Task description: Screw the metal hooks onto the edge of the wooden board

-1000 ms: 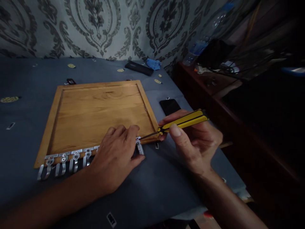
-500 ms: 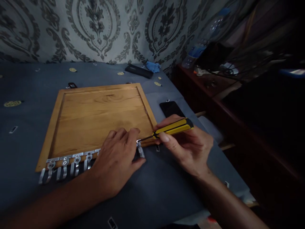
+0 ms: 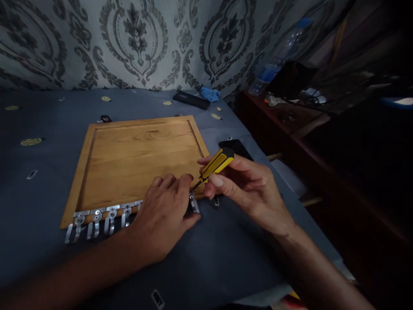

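A framed wooden board [image 3: 138, 159] lies flat on the cloth-covered table. Along its near edge runs a metal hook rail [image 3: 112, 211], its several hooks pointing toward me. My left hand [image 3: 164, 215] grips the rail near its right end, fingers over the board's edge and thumb below by the last hook. The middle of the rail is hidden under that hand. In my right hand [image 3: 248, 189] is a yellow and black screwdriver [image 3: 217, 163], held by the handle between thumb and fingers. It leans steeply, with its tip at the last hook's mount.
A black phone [image 3: 237, 148] lies right of the board. Behind it are a dark oblong case [image 3: 191, 100] and a crumpled blue cloth [image 3: 210, 94]. A plastic bottle [image 3: 266, 75] and cables are on the reddish-brown furniture [image 3: 258, 103] at right. A patterned curtain [image 3: 180, 47] hangs behind.
The screwdriver has swung from a low slant to a steeper one as my right hand turned. My left hand keeps its hold on the rail. The whole view has shifted slightly.
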{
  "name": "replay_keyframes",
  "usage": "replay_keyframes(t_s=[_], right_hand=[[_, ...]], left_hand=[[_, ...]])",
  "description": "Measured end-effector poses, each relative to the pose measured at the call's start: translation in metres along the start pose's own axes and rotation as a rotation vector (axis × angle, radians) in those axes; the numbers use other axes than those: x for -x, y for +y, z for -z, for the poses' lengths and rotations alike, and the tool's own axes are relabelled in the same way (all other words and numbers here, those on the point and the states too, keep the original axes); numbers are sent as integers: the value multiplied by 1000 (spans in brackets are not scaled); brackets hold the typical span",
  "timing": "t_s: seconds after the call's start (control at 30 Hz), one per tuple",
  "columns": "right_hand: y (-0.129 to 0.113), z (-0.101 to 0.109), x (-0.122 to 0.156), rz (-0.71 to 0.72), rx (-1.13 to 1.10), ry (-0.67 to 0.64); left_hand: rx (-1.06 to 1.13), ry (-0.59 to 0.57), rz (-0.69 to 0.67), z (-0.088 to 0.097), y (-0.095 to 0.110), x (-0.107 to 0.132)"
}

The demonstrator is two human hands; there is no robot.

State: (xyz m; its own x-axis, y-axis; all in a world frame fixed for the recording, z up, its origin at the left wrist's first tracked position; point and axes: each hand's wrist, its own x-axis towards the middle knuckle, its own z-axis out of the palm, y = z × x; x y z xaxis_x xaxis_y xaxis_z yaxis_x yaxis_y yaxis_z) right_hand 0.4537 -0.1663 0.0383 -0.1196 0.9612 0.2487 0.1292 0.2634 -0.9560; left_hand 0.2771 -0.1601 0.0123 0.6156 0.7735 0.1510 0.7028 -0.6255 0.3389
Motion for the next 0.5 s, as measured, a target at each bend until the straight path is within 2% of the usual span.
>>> replay_keyframes(t_s=[0.27,0.4,0.5], right_hand=[[14,-12,4,103,-41,181],[15,-9,6,203,-55,324],[16,-6,8,193,-65,341]], left_hand=[[5,0,-2,-1,0,-1],[0,12,-14,0,-1,0],[-4,20,-20,0,-1,1]])
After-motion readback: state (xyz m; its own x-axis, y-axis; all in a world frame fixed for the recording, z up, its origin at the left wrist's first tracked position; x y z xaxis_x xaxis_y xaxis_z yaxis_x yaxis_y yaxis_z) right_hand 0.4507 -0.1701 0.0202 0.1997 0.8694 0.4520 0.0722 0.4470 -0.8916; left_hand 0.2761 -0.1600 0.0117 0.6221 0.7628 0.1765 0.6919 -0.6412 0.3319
